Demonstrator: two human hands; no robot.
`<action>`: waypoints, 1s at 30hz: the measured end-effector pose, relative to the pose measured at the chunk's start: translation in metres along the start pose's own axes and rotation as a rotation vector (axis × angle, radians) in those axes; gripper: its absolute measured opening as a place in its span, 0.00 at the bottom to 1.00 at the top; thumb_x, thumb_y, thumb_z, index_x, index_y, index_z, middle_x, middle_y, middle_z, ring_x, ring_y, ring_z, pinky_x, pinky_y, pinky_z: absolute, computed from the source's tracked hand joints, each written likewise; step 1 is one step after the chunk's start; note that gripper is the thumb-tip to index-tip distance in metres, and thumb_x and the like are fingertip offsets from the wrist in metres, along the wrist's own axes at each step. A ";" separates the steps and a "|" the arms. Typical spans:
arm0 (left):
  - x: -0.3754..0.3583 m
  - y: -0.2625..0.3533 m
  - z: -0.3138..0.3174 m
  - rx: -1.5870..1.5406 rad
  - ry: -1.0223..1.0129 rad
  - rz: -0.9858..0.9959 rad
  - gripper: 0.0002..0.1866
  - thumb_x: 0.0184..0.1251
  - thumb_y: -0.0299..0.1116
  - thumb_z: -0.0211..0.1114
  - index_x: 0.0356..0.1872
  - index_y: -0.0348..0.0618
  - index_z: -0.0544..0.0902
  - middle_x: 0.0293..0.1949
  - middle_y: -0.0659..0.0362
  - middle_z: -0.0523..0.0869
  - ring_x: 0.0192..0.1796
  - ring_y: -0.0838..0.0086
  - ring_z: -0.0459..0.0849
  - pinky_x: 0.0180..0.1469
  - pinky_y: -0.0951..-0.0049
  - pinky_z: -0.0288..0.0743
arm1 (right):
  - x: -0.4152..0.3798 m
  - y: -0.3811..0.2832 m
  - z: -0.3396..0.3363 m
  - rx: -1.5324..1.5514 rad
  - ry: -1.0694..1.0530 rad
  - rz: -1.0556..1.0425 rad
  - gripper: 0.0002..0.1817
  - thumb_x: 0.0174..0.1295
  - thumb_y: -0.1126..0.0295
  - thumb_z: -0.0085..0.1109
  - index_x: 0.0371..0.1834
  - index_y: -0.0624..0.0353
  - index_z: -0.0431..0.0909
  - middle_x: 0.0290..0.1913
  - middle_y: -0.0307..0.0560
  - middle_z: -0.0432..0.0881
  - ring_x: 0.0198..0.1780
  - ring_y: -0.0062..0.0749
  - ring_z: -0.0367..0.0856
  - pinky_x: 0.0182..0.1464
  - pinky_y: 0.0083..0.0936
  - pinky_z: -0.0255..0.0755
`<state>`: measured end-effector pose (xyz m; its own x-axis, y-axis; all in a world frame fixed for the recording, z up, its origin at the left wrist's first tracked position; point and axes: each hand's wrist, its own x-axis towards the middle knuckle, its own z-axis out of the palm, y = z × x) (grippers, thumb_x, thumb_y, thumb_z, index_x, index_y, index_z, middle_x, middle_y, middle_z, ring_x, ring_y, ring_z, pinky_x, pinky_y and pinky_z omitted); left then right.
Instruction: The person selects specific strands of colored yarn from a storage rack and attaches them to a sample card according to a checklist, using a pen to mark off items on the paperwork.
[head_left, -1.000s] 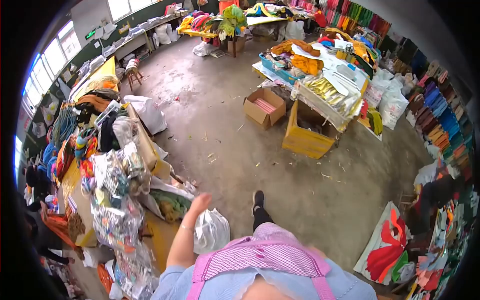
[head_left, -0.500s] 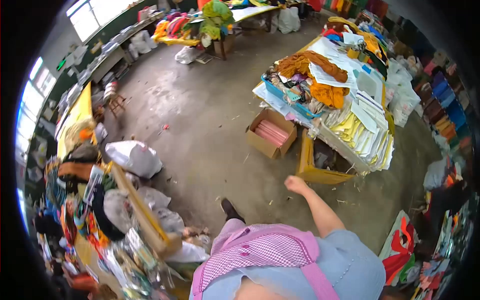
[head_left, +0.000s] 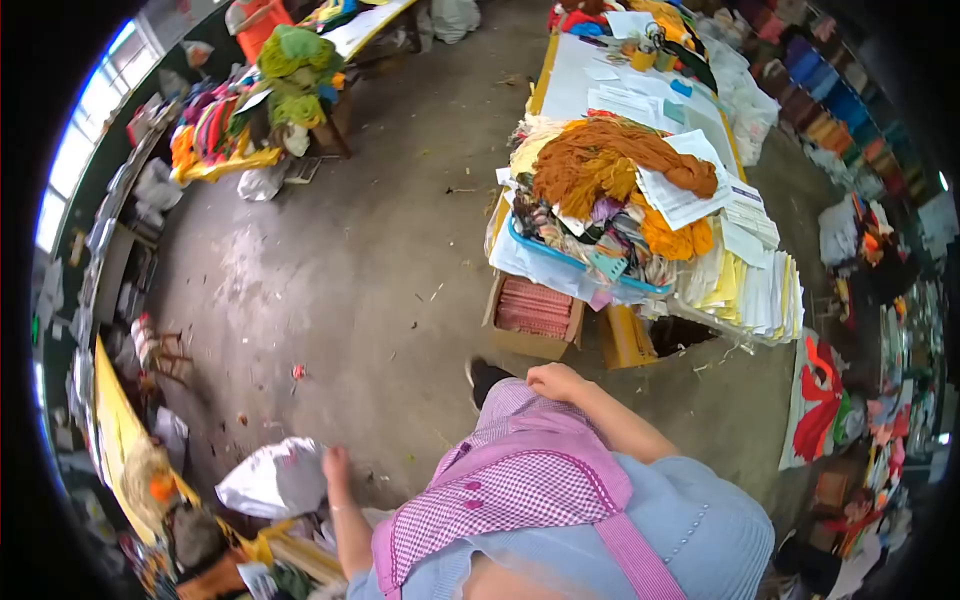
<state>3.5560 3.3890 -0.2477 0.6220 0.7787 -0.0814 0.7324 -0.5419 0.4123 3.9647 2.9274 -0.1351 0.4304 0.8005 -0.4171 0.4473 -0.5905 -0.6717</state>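
In the head view my right hand [head_left: 556, 382] hangs in front of the pink checked apron [head_left: 510, 495], its fingers curled; whether it holds anything cannot be made out. My left hand [head_left: 337, 463] is low at the left, beside a white plastic sack [head_left: 272, 478], small and blurred. Beyond my right hand, an open cardboard box [head_left: 535, 343] holds pink bundles [head_left: 533, 308]. Above it, on the table's corner, a blue tray [head_left: 560, 256] is heaped with mixed yarn. Brown yarn [head_left: 610, 160] lies behind, with stacked papers [head_left: 765, 295] to the right.
A yellow-edged table [head_left: 580, 80] stretches away ahead. Further left are a table with green yarn [head_left: 300, 65], a person in orange [head_left: 258, 22] and a wooden stool [head_left: 165, 350]. Shelves of coloured cloth [head_left: 815, 75] line the right. Grey floor [head_left: 400, 270] lies between.
The view has shifted, and the table with the blue tray appears closer. My left hand has come into view. My right hand has moved in toward the apron.
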 end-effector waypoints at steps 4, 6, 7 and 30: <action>0.254 0.060 -0.044 -0.195 -0.001 0.167 0.16 0.69 0.40 0.58 0.44 0.36 0.82 0.32 0.48 0.86 0.33 0.56 0.84 0.38 0.62 0.76 | 0.100 -0.001 -0.041 -0.056 0.112 0.071 0.09 0.55 0.67 0.56 0.37 0.54 0.81 0.37 0.50 0.85 0.42 0.47 0.83 0.44 0.42 0.75; 0.327 0.122 -0.057 -0.406 -0.079 0.014 0.12 0.69 0.34 0.59 0.45 0.35 0.82 0.31 0.56 0.85 0.32 0.70 0.82 0.38 0.69 0.75 | 0.164 -0.008 -0.068 0.013 0.103 0.000 0.08 0.56 0.67 0.55 0.36 0.53 0.81 0.37 0.50 0.85 0.43 0.47 0.82 0.44 0.42 0.75; 0.359 0.133 -0.046 -0.507 -0.076 0.075 0.11 0.69 0.31 0.59 0.44 0.36 0.83 0.32 0.61 0.84 0.33 0.79 0.78 0.39 0.75 0.74 | 0.197 -0.013 -0.081 0.007 0.175 -0.031 0.07 0.57 0.67 0.55 0.36 0.53 0.81 0.36 0.49 0.84 0.42 0.48 0.82 0.44 0.43 0.75; 1.029 0.383 0.114 0.757 -0.636 1.007 0.11 0.60 0.37 0.58 0.29 0.37 0.81 0.31 0.48 0.84 0.34 0.53 0.83 0.36 0.55 0.74 | 0.549 0.029 -0.454 1.389 1.077 0.253 0.10 0.66 0.70 0.56 0.46 0.64 0.78 0.34 0.42 0.82 0.34 0.18 0.78 0.37 0.16 0.72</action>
<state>4.5082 3.9470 -0.2765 0.8289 -0.2019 -0.5217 -0.2516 -0.9675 -0.0253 4.5701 3.3032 -0.1061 0.9076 -0.0404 -0.4179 -0.3890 0.2937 -0.8732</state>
